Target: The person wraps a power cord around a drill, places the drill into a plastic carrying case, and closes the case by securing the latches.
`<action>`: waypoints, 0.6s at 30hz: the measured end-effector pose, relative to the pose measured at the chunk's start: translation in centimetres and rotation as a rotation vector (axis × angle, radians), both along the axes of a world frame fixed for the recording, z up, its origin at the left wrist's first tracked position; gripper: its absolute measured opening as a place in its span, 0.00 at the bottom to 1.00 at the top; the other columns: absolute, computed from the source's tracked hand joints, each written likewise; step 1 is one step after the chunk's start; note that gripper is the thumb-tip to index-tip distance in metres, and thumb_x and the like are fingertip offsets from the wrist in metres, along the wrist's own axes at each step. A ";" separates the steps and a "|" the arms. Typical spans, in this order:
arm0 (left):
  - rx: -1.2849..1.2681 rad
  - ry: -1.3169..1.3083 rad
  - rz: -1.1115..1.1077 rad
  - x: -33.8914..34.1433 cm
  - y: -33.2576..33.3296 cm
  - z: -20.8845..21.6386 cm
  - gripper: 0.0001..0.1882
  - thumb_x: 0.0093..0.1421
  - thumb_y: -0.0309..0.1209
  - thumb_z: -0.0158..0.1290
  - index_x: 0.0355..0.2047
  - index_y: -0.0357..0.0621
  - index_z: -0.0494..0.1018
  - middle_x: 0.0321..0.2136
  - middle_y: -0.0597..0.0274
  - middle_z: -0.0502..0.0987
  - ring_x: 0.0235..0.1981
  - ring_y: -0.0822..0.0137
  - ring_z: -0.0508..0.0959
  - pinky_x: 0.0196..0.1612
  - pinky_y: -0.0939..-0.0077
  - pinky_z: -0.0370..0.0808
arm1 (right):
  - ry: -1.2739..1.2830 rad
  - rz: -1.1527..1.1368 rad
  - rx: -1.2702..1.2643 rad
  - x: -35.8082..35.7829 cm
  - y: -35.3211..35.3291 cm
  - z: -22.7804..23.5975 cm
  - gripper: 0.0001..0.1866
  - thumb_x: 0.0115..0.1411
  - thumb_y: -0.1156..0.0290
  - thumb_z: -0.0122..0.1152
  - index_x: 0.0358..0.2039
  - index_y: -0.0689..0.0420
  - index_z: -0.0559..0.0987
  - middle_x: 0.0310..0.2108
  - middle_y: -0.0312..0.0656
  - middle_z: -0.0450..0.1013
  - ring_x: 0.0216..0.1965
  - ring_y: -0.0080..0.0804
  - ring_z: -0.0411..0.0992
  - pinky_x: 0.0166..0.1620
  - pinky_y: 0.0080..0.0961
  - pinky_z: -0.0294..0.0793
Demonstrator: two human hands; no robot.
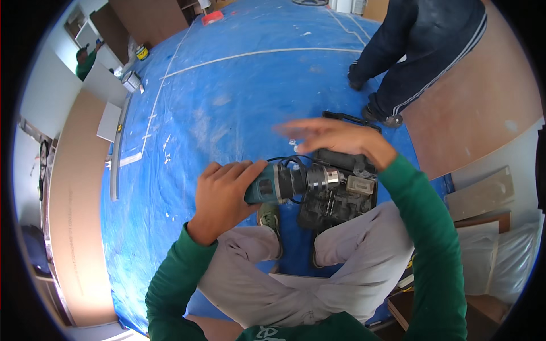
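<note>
My left hand (224, 190) is wrapped round the body of a teal corded power drill (266, 185), held sideways above my knees. Its metal chuck (329, 178) points right, over an open black tool case (348, 211) on the floor. Drill bits and a small grey box (360, 185) lie in the case. A black cord (297, 162) loops behind the drill. Beyond the drill, my right hand (338, 136) hovers by the case's far part, its fingers stretched out to the left and somewhat smeared by motion. Nothing shows in that hand.
Blue sheeting (222, 125) with white tape lines covers the floor. A co-worker in dark trousers (424, 54) stands just past the case; another person in green (86, 63) is far left. Large brown boards (77, 216) and a long metal level (119, 142) lie left, near a paint can (131, 81).
</note>
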State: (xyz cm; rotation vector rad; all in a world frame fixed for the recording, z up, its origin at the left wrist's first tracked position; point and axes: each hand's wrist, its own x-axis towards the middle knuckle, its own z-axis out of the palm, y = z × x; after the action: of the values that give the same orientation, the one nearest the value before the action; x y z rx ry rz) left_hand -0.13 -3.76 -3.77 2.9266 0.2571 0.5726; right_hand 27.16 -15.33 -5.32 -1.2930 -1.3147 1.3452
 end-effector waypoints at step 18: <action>-0.730 -0.342 0.382 -0.4 5.9 -1.2 0.37 0.41 0.33 0.76 0.52 0.36 0.75 0.35 0.53 0.84 0.33 0.63 0.85 0.39 0.69 0.80 | -0.511 0.022 -0.114 -6.6 -11.9 10.2 0.12 0.60 0.64 0.70 0.32 0.61 0.85 0.25 0.46 0.79 0.22 0.31 0.73 0.27 0.30 0.67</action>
State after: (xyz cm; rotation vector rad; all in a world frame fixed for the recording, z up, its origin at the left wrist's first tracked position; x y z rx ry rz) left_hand -0.55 2.09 -4.93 2.0489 0.7939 0.8051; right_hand 20.56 -27.25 4.89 -1.7846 -1.6089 1.1572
